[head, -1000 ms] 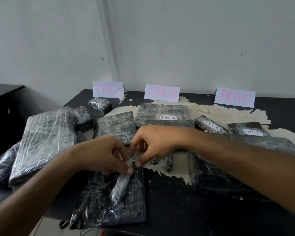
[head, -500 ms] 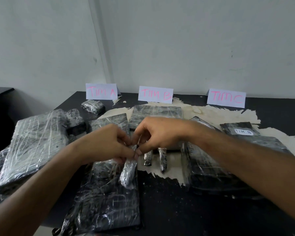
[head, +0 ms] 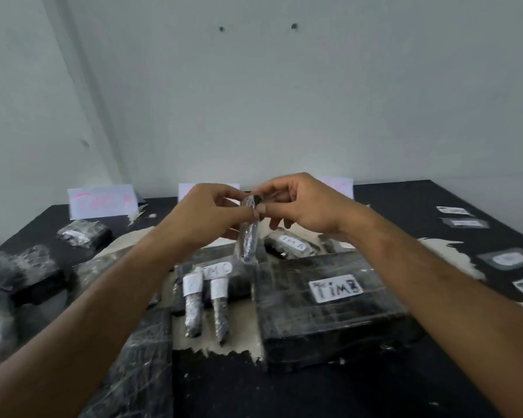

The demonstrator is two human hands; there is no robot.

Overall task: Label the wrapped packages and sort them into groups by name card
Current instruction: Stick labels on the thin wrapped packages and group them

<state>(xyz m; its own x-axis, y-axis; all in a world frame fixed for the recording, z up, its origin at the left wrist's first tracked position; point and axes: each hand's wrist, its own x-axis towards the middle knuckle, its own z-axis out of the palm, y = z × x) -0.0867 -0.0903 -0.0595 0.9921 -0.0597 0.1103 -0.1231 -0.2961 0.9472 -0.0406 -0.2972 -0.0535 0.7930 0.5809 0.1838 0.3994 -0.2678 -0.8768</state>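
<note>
My left hand (head: 207, 217) and my right hand (head: 307, 206) both pinch the top of a small slim wrapped package (head: 248, 239), which hangs upright above the table. Below it lie two slim packages (head: 193, 306) with white labels round their tops, beside a flat package labelled TIM C (head: 221, 268). A large flat package labelled TIM B (head: 334, 288) lies to the right, and one labelled TIM A (head: 292, 244) sits behind. The TIM A name card (head: 101, 202) stands at the back left. My hands partly hide the other two name cards.
Loose white labels (head: 509, 259) lie in a row along the right of the black table (head: 405, 200). More wrapped packages (head: 82, 233) sit at the left, with a long one (head: 139, 372) near the front edge. The wall stands close behind the cards.
Both hands have lifted the slim package up off the long package and away from me. My head has tilted up, so labels at the right came into view.
</note>
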